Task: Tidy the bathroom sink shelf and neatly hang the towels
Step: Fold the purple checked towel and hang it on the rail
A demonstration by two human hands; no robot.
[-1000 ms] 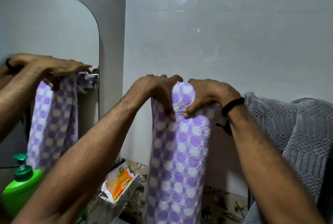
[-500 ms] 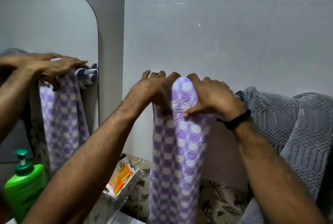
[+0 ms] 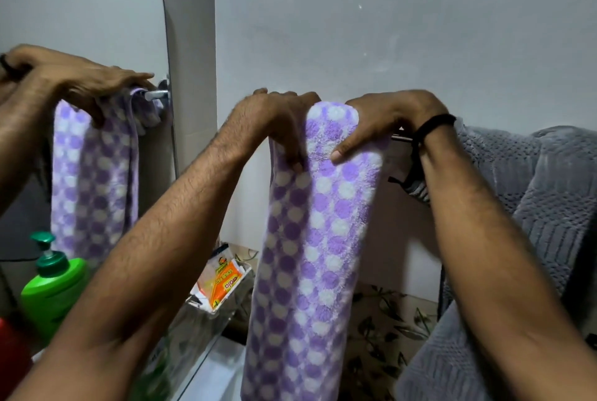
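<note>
Little has moved in the last second; the purple-and-white spotted fleece towel point(image 3: 318, 239) still hangs folded over the chrome rail point(image 3: 402, 138) at centre frame, left of the grey ribbed towel point(image 3: 542, 194); left grip point(image 3: 274, 118) and right grip point(image 3: 382, 119) both pinch its top fold, thumbs pressed on the front; I judge it hung, needing only smoothing.
</note>
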